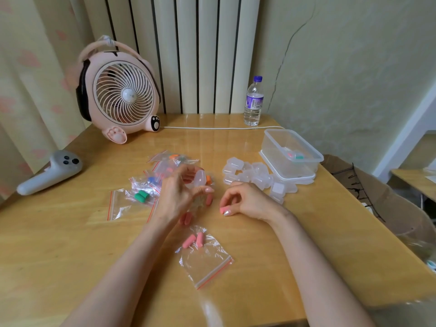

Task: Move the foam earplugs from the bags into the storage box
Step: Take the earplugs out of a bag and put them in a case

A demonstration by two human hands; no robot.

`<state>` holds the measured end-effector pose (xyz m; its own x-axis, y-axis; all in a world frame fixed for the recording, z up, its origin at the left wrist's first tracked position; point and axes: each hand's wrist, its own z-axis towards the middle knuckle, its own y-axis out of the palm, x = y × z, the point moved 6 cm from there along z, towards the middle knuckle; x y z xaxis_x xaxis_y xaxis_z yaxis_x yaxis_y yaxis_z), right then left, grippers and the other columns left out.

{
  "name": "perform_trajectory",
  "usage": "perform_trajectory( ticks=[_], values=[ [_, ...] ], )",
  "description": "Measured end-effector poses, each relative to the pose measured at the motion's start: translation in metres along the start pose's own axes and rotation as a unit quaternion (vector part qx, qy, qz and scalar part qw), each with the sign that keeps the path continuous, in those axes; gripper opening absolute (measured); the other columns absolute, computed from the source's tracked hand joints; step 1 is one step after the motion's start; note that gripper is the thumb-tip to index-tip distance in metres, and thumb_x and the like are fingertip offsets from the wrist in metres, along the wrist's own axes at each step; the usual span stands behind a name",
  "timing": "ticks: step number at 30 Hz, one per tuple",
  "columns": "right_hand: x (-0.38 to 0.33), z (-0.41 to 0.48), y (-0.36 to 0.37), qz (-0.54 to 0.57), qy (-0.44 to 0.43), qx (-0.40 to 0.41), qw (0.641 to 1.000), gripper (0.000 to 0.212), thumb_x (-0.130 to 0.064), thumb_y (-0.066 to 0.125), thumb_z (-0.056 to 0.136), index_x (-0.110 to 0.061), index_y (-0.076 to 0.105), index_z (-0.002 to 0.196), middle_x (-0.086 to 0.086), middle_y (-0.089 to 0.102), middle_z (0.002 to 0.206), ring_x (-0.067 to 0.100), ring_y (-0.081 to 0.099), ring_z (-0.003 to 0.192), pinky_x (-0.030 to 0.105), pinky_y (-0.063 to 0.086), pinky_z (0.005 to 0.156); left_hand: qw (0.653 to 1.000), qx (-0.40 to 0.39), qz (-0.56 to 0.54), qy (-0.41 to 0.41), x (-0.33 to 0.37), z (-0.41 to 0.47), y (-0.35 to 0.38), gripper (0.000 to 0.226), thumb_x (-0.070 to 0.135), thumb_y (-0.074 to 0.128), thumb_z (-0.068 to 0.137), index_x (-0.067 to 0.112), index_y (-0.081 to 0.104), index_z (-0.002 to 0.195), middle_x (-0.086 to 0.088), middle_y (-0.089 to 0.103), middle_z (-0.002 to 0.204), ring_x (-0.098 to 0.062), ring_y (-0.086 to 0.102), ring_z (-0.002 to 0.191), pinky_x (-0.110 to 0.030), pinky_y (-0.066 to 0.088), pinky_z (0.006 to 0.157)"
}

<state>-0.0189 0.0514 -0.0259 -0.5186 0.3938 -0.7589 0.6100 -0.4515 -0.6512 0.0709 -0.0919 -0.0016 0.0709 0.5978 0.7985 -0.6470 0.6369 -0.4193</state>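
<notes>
One pink earplug (222,210) pinched in my right hand (245,201), clear case (200,178) gripped in my left hand (175,194); next, I'd carry it to the storage box (292,159) by the table (94,251)'s right edge.

Left hand (175,197) blurred, hides part of the bags (162,159); box (278,147) contents too small to tell; carton (396,208) cut by right edge.

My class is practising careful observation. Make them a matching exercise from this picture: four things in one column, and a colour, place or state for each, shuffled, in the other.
1 fan
2 water bottle
3 storage box
4 right hand

A purple cap
B pinches a pink earplug
C pink, far left
D clear, on the right

Pairs: 1-C, 2-A, 3-D, 4-B
</notes>
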Motion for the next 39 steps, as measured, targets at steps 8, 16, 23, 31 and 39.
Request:
perform_trajectory(
  ticks=[8, 16, 23, 31, 39],
  values=[
    [-0.010, 0.005, 0.003, 0.059, -0.030, 0.125, 0.990, 0.016, -0.013, 0.075, 0.077, -0.025, 0.066, 0.082, -0.010, 0.059, 0.071, 0.004, 0.048, 0.062, 0.019, 0.044, 0.065, 0.998, -0.014, -0.048, 0.031, 0.007, 0.000, 0.003, 0.050, 0.020, 0.081, 0.067, 0.019, 0.057, 0.111, 0.013, 0.058, 0.098, -0.001, 0.054, 0.082, -0.009, 0.041, 0.067],
    [-0.014, 0.004, -0.002, 0.067, -0.052, 0.138, 0.987, 0.024, -0.005, 0.068, 0.082, -0.028, 0.068, 0.088, -0.006, 0.053, 0.072, 0.008, 0.041, 0.063, 0.011, 0.037, 0.060, 0.993, -0.038, -0.112, -0.011, 0.008, -0.004, 0.009, 0.039, 0.018, 0.078, 0.071, 0.019, 0.056, 0.103, 0.003, 0.062, 0.100, -0.020, 0.060, 0.086, -0.035, 0.052, 0.078],
    [-0.020, 0.000, -0.003, 0.087, -0.070, 0.144, 0.983, 0.031, -0.008, 0.070, 0.081, -0.038, 0.066, 0.077, -0.010, 0.050, 0.065, 0.009, 0.038, 0.061, 0.013, 0.035, 0.058, 0.995, -0.028, -0.090, -0.036, -0.004, -0.003, 0.007, 0.043, 0.029, 0.083, 0.064, 0.017, 0.057, 0.097, -0.015, 0.067, 0.088, -0.027, 0.064, 0.082, -0.047, 0.053, 0.078],
    [-0.015, 0.002, -0.007, 0.112, -0.052, 0.158, 0.980, 0.014, -0.007, 0.066, 0.084, -0.015, 0.072, 0.092, -0.014, 0.054, 0.066, -0.002, 0.043, 0.057, 0.010, 0.037, 0.061, 0.998, -0.044, -0.048, 0.001, 0.001, -0.002, 0.011, 0.048, 0.016, 0.081, 0.067, 0.015, 0.056, 0.107, 0.000, 0.065, 0.091, -0.012, 0.063, 0.081, -0.017, 0.051, 0.072],
    [-0.015, 0.003, -0.003, 0.149, -0.054, 0.136, 0.978, 0.022, -0.008, 0.064, 0.085, -0.024, 0.072, 0.097, -0.005, 0.060, 0.073, 0.010, 0.048, 0.067, 0.022, 0.042, 0.067, 0.999, -0.043, 0.008, 0.020, 0.003, -0.004, 0.009, 0.033, 0.006, 0.080, 0.068, 0.012, 0.059, 0.093, 0.003, 0.068, 0.075, 0.001, 0.064, 0.068, -0.013, 0.050, 0.063]
  ],
)
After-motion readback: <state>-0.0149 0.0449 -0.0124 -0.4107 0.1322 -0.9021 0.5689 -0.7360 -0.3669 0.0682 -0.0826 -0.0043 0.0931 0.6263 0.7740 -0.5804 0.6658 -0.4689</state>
